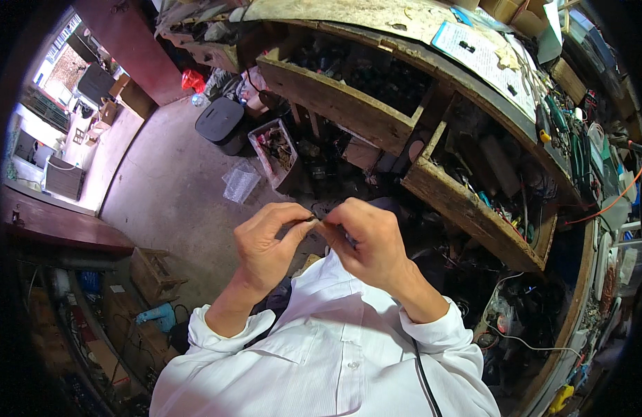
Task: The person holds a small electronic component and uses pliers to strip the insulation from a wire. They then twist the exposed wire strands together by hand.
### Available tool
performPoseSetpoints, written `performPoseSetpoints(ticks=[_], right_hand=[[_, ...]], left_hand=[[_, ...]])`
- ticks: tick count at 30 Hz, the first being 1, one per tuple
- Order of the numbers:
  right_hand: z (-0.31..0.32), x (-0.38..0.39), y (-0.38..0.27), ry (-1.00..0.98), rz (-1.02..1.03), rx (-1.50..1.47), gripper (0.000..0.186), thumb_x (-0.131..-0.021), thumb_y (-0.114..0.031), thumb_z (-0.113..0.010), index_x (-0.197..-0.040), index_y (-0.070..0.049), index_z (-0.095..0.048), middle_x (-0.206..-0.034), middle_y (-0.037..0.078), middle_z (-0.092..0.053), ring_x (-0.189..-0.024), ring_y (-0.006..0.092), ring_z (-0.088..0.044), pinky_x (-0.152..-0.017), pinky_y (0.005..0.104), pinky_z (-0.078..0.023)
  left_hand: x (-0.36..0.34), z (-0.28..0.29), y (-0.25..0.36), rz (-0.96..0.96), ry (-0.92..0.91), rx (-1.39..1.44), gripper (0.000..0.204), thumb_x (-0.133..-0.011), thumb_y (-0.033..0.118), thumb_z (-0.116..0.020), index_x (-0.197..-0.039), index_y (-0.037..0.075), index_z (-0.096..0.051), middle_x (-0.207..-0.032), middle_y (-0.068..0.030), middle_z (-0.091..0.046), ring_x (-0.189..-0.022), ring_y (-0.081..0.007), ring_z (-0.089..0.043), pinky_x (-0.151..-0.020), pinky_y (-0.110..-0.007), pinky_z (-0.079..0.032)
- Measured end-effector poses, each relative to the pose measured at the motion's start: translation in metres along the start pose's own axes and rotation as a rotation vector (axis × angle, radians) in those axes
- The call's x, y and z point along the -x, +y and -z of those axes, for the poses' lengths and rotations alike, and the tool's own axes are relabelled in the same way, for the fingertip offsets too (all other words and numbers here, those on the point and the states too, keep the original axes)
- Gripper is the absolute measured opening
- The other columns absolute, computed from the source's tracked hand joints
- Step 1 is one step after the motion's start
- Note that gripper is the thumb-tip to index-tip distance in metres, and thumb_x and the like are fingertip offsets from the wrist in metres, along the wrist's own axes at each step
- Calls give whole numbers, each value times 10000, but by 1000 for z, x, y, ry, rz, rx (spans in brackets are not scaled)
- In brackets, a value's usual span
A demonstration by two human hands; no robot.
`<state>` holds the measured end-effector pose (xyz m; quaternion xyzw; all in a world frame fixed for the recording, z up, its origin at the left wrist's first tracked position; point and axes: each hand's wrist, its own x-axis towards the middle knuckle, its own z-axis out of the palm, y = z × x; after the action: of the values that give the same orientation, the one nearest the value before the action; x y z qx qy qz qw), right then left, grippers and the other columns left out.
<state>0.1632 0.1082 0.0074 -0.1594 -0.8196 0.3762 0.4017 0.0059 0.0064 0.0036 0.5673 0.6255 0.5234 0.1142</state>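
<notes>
**How Things Are Lying Around the Left Drawer [335, 101]**

Many small parts [380, 80] are lying in the left drawer. The bench top [355, 12] is extending above it, and a paper sheet [491, 64] is lying there, to its right. A second drawer [474, 215] is also standing to its right. To its left, a bin [221, 119] is standing on the floor [157, 184]. An open box [290, 182] is standing before its left end. The left hand [272, 243] and the right hand [366, 243] are meeting before it.

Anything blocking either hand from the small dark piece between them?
Nothing visible: the left hand pinches the small dark piece, and the right hand meets it at the fingertips. Their grip partly hides it.
</notes>
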Motion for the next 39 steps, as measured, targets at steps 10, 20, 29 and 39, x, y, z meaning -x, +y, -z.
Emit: performPoseSetpoints(ticks=[10,20,29,39], right_hand=[[3,-1,-1,-45,-85,-169,90,-838,-4,-724,-860,8,-638,-726,156,-611,-583,272,-595,-537,343,-452],[6,7,24,77,-310,-212,79,-885,-45,-718,-878,9,-662,-670,83,-615,-550,115,-524,-515,268,-417],[11,13,-3,-87,-64,-219,87,-851,-2,-718,-884,8,-638,-679,125,-571,-546,262,-579,-500,323,-434],[16,16,29,-56,-249,-92,53,-893,-44,-692,-926,-13,-664,-767,92,-651,-614,174,-580,-554,284,-446]], left_hand=[[0,-1,-11,297,142,560,191,-819,-121,-732,-984,-35,-693,-909,-85,-718,-819,-136,-699,-743,-244,-586],[6,5,-6,328,-68,665,182,-807,-129,-745,-963,-50,-696,-914,-84,-718,-840,-128,-703,-766,-247,-592],[3,-1,-15,265,8,243,190,-767,-118,-777,-920,-29,-709,-914,-99,-722,-809,-136,-700,-735,-252,-583],[2,11,2,366,-133,741,192,-772,-137,-769,-928,-55,-693,-906,-118,-721,-826,-155,-709,-777,-274,-610]])
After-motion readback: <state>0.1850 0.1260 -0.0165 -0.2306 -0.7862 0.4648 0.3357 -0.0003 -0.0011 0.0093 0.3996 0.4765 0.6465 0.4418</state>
